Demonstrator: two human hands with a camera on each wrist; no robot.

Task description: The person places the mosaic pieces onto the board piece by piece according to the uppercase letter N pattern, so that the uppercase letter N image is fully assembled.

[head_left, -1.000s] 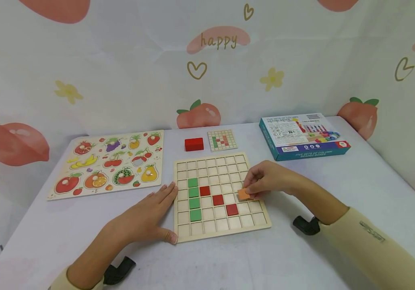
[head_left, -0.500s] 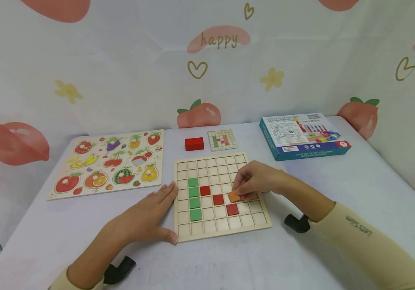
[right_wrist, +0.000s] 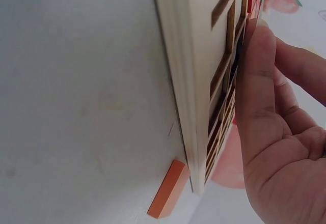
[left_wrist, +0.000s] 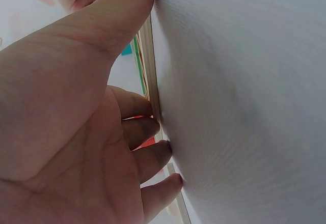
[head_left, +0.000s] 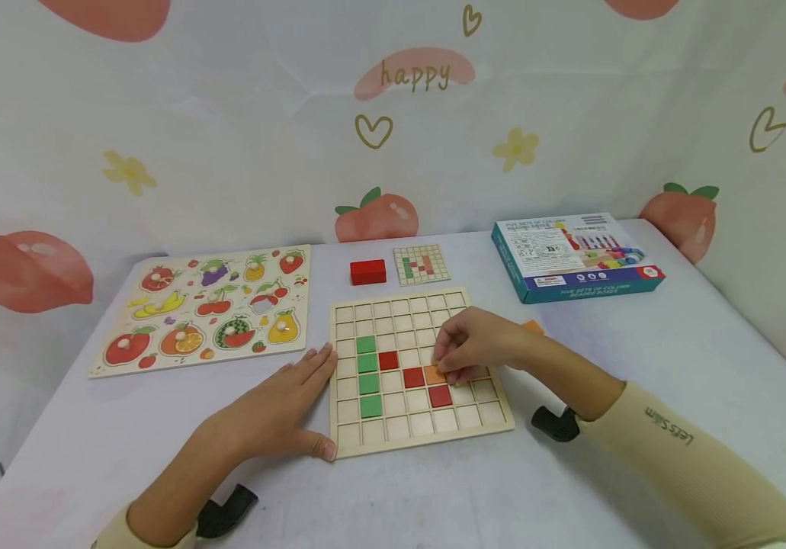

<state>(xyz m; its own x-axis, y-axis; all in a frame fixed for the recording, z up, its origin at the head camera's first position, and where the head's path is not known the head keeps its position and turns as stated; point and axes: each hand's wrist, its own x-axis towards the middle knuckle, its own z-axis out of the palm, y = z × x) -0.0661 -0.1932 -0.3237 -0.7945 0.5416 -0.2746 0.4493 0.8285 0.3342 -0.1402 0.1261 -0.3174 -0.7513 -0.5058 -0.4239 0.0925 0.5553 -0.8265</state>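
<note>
The wooden grid board [head_left: 416,446] lies flat on the table. My left hand [head_left: 265,419] rests along its left edge, fingertips and thumb touching the rim; the left wrist view shows the same hand [left_wrist: 86,117] against the board's side. Thumb and forefinger of my right hand [head_left: 478,339] pinch an orange tile [head_left: 434,374], which lies flat at a cell right of a red tile [head_left: 413,377]. That hand's other fingers are partly hidden. In the right wrist view the right hand [right_wrist: 280,122] hides the orange tile. A column of several green tiles [head_left: 368,383] sits at the board's left.
Behind the board are a red block [head_left: 368,272] and a small pattern card [head_left: 421,264]. A fruit puzzle board [head_left: 207,313] lies left, a boxed toy [head_left: 578,259] back right. An orange block [right_wrist: 168,188], partly hidden by my right wrist in the head view, lies beside the board.
My right hand has moved left over the board, bringing the orange tile down beside the red one. Part of the orange block has come into sight behind the wrist. My left hand has stayed still.
</note>
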